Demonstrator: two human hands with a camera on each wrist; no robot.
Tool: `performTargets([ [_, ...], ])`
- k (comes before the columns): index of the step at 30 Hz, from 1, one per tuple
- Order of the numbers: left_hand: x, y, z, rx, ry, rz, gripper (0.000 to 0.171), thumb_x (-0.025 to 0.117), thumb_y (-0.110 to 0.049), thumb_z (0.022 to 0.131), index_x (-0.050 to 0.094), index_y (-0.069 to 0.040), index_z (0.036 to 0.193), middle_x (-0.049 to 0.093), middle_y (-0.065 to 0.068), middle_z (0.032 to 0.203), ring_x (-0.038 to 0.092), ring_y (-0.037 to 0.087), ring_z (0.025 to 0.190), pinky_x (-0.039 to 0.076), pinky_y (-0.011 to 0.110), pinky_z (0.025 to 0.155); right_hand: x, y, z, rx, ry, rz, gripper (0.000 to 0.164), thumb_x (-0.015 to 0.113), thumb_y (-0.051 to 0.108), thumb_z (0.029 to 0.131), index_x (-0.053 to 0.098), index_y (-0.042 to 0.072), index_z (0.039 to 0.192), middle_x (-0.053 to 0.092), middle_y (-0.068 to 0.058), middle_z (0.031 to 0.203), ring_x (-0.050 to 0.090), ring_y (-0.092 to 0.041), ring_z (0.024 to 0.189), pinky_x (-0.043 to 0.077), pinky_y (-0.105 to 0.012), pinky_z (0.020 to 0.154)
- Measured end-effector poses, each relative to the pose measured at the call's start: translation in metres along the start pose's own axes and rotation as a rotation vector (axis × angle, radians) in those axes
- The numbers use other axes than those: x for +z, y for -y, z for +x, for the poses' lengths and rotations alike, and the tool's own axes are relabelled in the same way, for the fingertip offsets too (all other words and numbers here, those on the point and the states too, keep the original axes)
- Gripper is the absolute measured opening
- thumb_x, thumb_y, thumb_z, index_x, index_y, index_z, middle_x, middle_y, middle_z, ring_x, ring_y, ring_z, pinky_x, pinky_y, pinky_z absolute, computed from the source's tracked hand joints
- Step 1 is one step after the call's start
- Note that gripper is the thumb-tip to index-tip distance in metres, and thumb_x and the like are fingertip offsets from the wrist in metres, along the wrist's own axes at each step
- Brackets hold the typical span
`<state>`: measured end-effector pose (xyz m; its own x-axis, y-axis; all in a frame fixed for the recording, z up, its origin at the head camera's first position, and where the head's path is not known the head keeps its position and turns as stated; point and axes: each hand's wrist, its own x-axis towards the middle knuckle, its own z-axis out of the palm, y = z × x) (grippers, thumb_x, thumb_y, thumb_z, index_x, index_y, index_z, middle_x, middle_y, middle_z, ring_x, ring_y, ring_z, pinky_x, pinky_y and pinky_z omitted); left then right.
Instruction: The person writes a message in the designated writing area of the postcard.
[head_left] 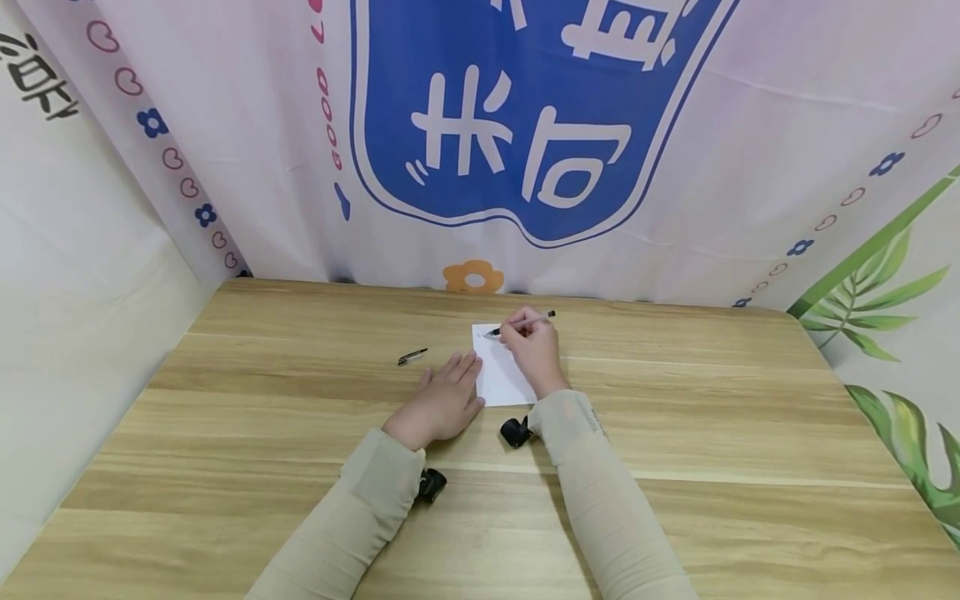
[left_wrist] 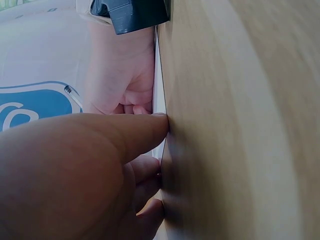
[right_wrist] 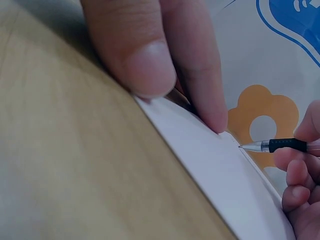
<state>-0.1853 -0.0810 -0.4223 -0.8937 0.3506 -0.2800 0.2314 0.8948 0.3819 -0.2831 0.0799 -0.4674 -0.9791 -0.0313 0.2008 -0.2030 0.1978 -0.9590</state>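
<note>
A small white sheet of paper point(head_left: 498, 379) lies on the wooden table. My left hand point(head_left: 444, 400) rests along its left edge, fingers extended; in the right wrist view, thumb and fingers point(right_wrist: 147, 70) press on the sheet. Between thumb and curled fingers, my right hand point(head_left: 537, 354) grips a pen point(head_left: 529, 322) with a black grip section. The pen's metal point point(right_wrist: 252, 146) is at the paper near its far end, where a small faint mark shows in the head view. The left wrist view shows my left thumb point(left_wrist: 145, 127) up close, with the right hand point(left_wrist: 120, 70) behind it.
A black pen cap point(head_left: 412, 357) with a clip lies on the table point(head_left: 285, 433), left of the paper. Small black devices sit at both wrists, one below the paper point(head_left: 515, 432). A printed curtain point(head_left: 285, 208) hangs behind the table's far edge.
</note>
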Motion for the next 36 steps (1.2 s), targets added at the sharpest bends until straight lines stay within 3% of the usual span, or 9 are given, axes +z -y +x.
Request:
performTargets([
  [7, 0.0007, 0.0008, 0.0005, -0.002, -0.002, 0.005, 0.066, 0.044, -0.033, 0.11, 0.018, -0.004, 0.162, 0.009, 0.011, 0.17, 0.006, 0.032, 0.156, 0.009, 0.063, 0.121, -0.0001, 0.0016, 0.0005, 0.004, -0.008, -0.007, 0.005, 0.063, 0.005, 0.091, 0.065, 0.006, 0.086, 0.066, -0.007, 0.082, 0.061, -0.017, 0.069, 0.051, -0.023, 0.061],
  [14, 0.0001, 0.0005, 0.0006, -0.007, 0.003, -0.002, 0.066, 0.045, -0.033, 0.109, 0.017, -0.004, 0.162, 0.009, 0.011, 0.17, 0.005, 0.032, 0.156, 0.009, 0.062, 0.121, -0.0008, 0.003, 0.0025, 0.014, -0.083, 0.109, 0.007, 0.063, 0.004, 0.096, 0.066, -0.001, 0.093, 0.066, -0.012, 0.08, 0.055, -0.013, 0.062, 0.045, -0.019, 0.052],
  [22, 0.0, 0.0012, 0.0013, -0.001, 0.006, 0.005, 0.066, 0.044, -0.034, 0.11, 0.016, -0.004, 0.162, 0.008, 0.011, 0.17, 0.005, 0.031, 0.156, 0.009, 0.062, 0.121, -0.0036, 0.0018, 0.0034, -0.038, 0.01, 0.003, 0.008, 0.063, 0.009, 0.095, 0.067, 0.002, 0.094, 0.068, -0.008, 0.08, 0.059, -0.015, 0.065, 0.048, -0.021, 0.056],
  [36, -0.0004, -0.0004, 0.0008, -0.012, 0.008, 0.015, 0.066, 0.044, -0.034, 0.11, 0.017, -0.004, 0.162, 0.008, 0.011, 0.17, 0.005, 0.031, 0.156, 0.008, 0.062, 0.122, -0.0045, 0.0006, 0.0024, -0.02, 0.008, -0.056, 0.008, 0.061, 0.011, 0.094, 0.067, 0.007, 0.091, 0.067, -0.006, 0.081, 0.059, -0.018, 0.069, 0.049, -0.024, 0.059],
])
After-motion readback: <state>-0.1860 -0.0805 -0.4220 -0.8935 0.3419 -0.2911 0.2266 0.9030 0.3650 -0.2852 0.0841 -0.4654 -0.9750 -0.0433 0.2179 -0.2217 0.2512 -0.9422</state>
